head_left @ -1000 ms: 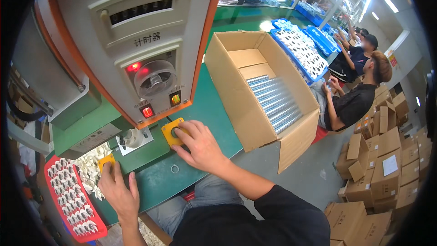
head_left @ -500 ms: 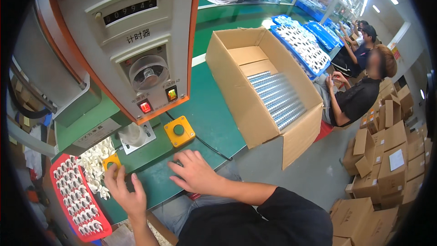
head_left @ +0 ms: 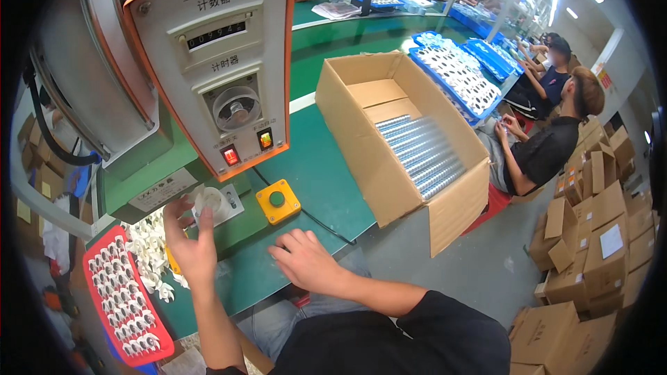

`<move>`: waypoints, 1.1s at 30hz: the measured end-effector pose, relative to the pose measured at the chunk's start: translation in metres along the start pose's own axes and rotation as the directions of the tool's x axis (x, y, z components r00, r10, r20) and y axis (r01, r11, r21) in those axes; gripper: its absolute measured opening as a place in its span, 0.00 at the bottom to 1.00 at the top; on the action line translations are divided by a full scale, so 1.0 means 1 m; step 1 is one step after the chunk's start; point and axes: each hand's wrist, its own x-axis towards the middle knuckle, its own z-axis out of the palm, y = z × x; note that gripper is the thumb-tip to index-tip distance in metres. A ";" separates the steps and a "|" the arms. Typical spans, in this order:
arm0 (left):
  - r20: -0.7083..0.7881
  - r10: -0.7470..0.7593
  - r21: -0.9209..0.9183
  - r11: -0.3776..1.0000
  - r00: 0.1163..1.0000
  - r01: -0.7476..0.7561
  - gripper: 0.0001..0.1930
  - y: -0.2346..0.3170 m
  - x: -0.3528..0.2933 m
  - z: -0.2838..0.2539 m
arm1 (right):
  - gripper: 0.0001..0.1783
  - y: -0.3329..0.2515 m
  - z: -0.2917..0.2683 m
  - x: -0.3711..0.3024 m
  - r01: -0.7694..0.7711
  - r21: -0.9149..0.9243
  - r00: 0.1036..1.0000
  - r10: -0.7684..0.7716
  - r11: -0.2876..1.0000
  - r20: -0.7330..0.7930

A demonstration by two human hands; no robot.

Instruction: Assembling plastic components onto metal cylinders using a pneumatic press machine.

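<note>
My left hand (head_left: pixel 192 248) reaches up to the bench machine, its thumb and fingers apart beside a translucent white cup-shaped part (head_left: pixel 211 201) on the metal plate under the machine head. Whether the fingertips touch that part I cannot tell. Loosely curled, my right hand (head_left: pixel 304 258) lies palm down at the bench edge, with nothing seen in it. Just beyond it is a yellow push-button box (head_left: pixel 277 201) with a dark green button. A second yellow box (head_left: pixel 171 261) is mostly hidden behind my left hand. White plastic pieces (head_left: pixel 151 253) lie heaped next to it.
The machine head (head_left: pixel 215 62), with a counter, dial and two lit switches, stands over the green bench (head_left: pixel 323 187). At left is a red tray (head_left: pixel 161 347) of white parts. An open carton (head_left: pixel 375 187) holds rows of metallic cylinders. A co-worker (head_left: pixel 549 146) sits right, near stacked cartons (head_left: pixel 590 250).
My left hand has moved up and forward from the near yellow button box to the white cup-shaped part. My right hand's fingers have drawn together. The view has shifted slightly.
</note>
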 end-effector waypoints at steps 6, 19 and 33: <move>-0.051 -0.043 0.005 0.999 0.998 0.043 0.21 -0.001 0.011 0.003 | 0.14 0.006 0.002 -0.002 0.006 0.003 1.000 -0.006 1.000 -0.012; 0.027 0.074 0.251 0.965 0.997 -0.078 0.20 0.009 0.030 -0.001 | 0.20 0.010 -0.015 0.025 0.102 0.152 0.963 -0.059 0.983 -0.264; -0.059 0.116 0.411 0.908 0.991 -0.082 0.18 0.000 -0.008 -0.094 | 0.24 -0.016 -0.011 0.169 0.102 0.399 0.959 0.017 0.911 -0.283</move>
